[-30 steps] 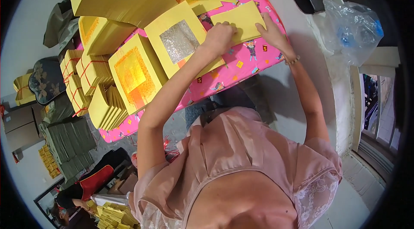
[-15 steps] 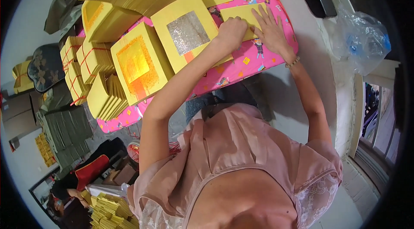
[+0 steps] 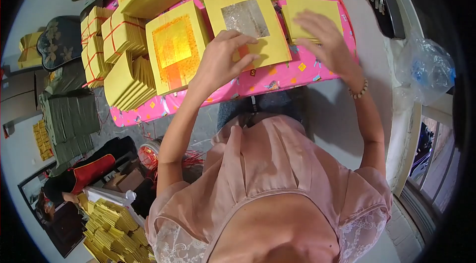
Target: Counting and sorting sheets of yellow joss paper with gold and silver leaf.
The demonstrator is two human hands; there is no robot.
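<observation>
My left hand (image 3: 225,62) hovers over the lower left edge of a stack of yellow paper with a silver foil patch (image 3: 243,17), its thumb and fingers apart and nothing seen between them. To the right, my right hand (image 3: 327,40) is over a small pile of folded yellow paper (image 3: 317,7). Its fingers are spread and a little blurred; whether they touch the paper I cannot tell. Left of the silver-patched stack stands another yellow paper stack with a gold and orange patch (image 3: 171,47).
The pink patterned tabletop (image 3: 275,77) carries yellow bundles tied with red string (image 3: 119,35) and a fanned folded pile (image 3: 129,84). A black case with keys (image 3: 379,2) and a clear plastic bag (image 3: 426,69) lie right. Another person (image 3: 94,166) sits lower left beside heaped yellow paper (image 3: 116,223).
My left hand has left the folded paper and moved left to the silver-patched stack, its closed fingers now apart. My right hand has lifted slightly. The whole view has shifted.
</observation>
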